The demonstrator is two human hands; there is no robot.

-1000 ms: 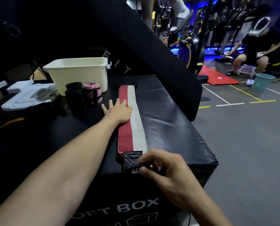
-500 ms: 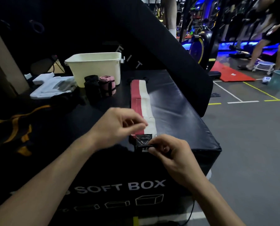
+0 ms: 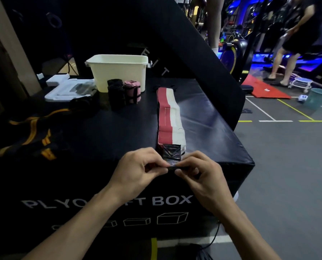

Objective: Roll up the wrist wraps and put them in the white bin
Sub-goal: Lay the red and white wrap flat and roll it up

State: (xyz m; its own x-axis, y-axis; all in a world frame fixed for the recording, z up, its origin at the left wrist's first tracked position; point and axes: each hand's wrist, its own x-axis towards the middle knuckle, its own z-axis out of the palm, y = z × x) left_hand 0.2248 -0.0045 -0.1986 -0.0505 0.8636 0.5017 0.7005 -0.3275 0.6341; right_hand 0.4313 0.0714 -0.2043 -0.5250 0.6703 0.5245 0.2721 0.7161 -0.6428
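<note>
At the near edge of the black padded plyo box, the dark stitched end tab of a long red-and-white fabric wrist wrap is pinched from both sides: the left hand and the right hand are each curled, thumb and fingertips clamped on the tab's front edge, which appears to be folded over as the first turn of a roll. The rest of the wrap is laid flat and straight along the box top, reaching away toward the far edge.

Further back, two wraps judged already rolled, one black and one pink with a black strap, are stood just in front of the white plastic bin, outside it. A white foam tray is seen to the bin's left.

Several risks are judged from here. If the first fold is started crooked, the roll could be wound into a cone. If the pinch is slackened, the stiff tab could spring open. The tab is held right at the box edge, so a slip could drop it over the side.
</note>
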